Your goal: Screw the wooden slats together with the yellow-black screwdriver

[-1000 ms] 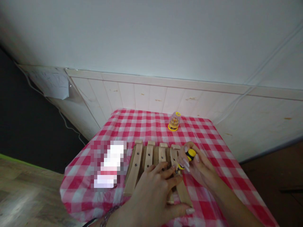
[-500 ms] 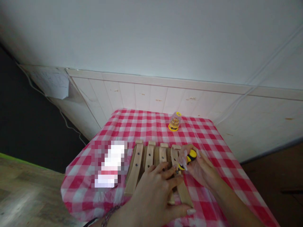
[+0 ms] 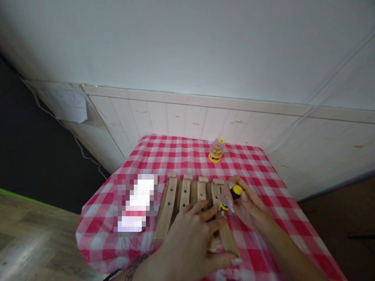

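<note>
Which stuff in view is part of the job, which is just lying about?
In the job:
yellow-black screwdriver, in the right hand
slatted wooden piece, under the left hand

Apparently lying about:
clear yellow-based case, untouched; may hold bits
pixelated item at left, unidentifiable

Homelike room — checked tablecloth [image 3: 175, 156], panelled wall [image 3: 175, 124].

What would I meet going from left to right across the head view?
White paper sheet → pixelated patch → leftmost wooden slat → clear case with a yellow base → yellow-and-black screwdriver held in the right hand.
</note>
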A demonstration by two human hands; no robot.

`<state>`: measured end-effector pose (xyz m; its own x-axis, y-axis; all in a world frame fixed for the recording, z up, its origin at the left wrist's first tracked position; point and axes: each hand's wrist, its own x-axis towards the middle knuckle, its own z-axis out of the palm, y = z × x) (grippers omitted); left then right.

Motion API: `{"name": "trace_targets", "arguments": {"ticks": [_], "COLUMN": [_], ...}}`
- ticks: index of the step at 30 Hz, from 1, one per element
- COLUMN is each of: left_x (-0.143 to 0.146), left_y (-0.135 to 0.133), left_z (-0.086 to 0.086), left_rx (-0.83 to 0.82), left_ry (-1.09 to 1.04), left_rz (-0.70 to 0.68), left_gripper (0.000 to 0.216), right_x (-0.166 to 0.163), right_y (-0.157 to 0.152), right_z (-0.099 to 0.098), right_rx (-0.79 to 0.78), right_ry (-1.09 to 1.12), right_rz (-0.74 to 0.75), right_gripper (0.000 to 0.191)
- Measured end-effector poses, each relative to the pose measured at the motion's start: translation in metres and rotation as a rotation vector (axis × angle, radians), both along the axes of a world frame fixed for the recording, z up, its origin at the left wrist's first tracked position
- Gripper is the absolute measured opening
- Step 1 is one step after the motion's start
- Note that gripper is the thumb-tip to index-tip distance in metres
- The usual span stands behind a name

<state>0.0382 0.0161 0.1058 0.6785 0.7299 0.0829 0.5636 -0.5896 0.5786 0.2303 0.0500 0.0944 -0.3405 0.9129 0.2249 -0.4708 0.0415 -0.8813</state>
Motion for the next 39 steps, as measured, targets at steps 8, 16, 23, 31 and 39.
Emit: {"name": "trace_targets", "arguments": {"ticks": [8,16,23,31,39], "left_x": [0.0008,0.0016,0.0001,0.0012,0.0007], "left_y": [-0.0006,0.0011,-0.0002,0.0008,-0.0002], "left_z": [-0.0024,0.0033,0.0018,0.0034,0.0005], "left_rx": [0.014,-0.013,-0.012,-0.010,-0.003], "left_ry": [0.005,0.022,0.031,0.018,0.018], "left_rz": [-0.004,-0.008,-0.013,-0.012,-0.017], "left_gripper": [0.061,0.059,0.060,0.056,0.057], "right_x": [0.0026,0.0018,0.0035,0.0018,0.0001], "right_y": [0.0011,0.0003,0.0007,-0.0001,-0.0016], "right_z": [-0.0045,0.0007,0.0015,0.0028,-0.0008], "right_rx": [-0.147,-0.048,0.001,0.008,-0.042], "right_ry": [0.018,-0.057,-0.059,0.002,0.024], "right_rz": [-0.021,0.021,-0.011,0.001,0.010], "right_gripper": [0.034,0.035,0.031,0.023,0.026]}}
